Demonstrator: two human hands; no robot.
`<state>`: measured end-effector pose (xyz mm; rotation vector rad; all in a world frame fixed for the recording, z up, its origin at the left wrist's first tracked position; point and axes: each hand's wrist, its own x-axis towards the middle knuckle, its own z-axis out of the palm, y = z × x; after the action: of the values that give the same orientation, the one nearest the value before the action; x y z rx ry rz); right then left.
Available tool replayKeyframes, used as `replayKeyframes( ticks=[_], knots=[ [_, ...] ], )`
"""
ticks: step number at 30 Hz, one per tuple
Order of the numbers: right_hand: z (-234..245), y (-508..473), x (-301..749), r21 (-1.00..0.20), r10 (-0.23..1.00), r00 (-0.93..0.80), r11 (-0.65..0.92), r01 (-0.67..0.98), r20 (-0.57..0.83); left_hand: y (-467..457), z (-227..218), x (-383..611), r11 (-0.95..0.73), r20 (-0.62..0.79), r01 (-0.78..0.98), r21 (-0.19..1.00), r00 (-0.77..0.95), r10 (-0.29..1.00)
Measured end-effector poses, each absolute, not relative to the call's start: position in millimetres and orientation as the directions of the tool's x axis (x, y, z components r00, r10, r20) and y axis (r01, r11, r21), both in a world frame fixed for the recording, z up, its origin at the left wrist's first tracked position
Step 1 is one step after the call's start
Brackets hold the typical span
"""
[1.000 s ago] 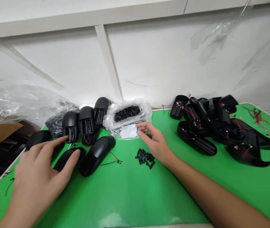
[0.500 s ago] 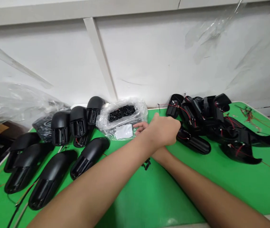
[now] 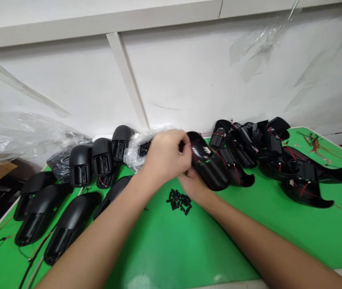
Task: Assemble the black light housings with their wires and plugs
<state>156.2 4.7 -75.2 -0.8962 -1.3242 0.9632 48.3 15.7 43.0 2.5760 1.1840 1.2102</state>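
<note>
My left hand [image 3: 165, 155] is closed on the near end of a black plastic shell with red wires [image 3: 209, 165], lifted just above the green table [image 3: 164, 249]. My right hand [image 3: 192, 185] sits under the shell and behind the left hand; its fingers are mostly hidden. A small heap of black pegs [image 3: 179, 200] lies on the table right below both hands. Behind the left hand is a clear bag of small black parts [image 3: 137, 149].
A tangled pile of black shells with red wires [image 3: 279, 156] fills the right of the table. Rows of black shells [image 3: 56, 216] lie at the left, with three upright ones [image 3: 101, 158] behind them. Crumpled clear plastic [image 3: 14, 134] is at far left; a white wall [image 3: 189, 80] stands behind.
My left hand crossed from the left shells to the right pile, then came back toward the middle holding a black shell. My right hand shifted under it.
</note>
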Motion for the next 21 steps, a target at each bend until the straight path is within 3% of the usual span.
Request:
replayKeyframes(
  ticks=[5, 8, 12, 14, 17, 19, 21],
  knots=[
    [-50, -6, 166, -0.945, 0.961, -0.036, 0.263, -0.197, 0.275, -1, 38, 7, -0.589, 0.711, 0.648, 0.483, 0.104, 0.696],
    [-37, -13, 167, -0.880, 0.963, -0.224, 0.026, -0.474, 0.149, -5, 27, -2, -0.561, 0.745, 0.705, 0.435, 0.067, 0.663],
    [-32, -20, 164, -0.768, 0.891, -0.443, -0.216, -0.603, 0.096, -7, 9, 0, -0.589, 0.760, 0.695, 0.412, 0.094, 0.643],
    [-32, -21, 163, -0.718, 0.895, -0.433, -0.229, -0.657, 0.112, -8, 0, 4, -0.607, 0.725, 0.573, 0.551, 0.031, 0.688],
    [-34, -18, 164, -0.678, 0.906, -0.404, -0.217, -0.702, 0.128, -12, -11, 14, -0.543, 0.554, 0.122, 0.830, -0.084, 0.828],
    [-34, -16, 164, -0.668, 0.916, -0.382, -0.210, -0.714, 0.121, -15, -13, 22, -0.410, 0.397, -0.136, 0.902, -0.113, 0.911],
    [-35, -16, 164, -0.668, 0.929, -0.355, -0.198, -0.717, 0.106, -17, -13, 28, -0.295, 0.282, -0.255, 0.921, -0.086, 0.955]
  ],
)
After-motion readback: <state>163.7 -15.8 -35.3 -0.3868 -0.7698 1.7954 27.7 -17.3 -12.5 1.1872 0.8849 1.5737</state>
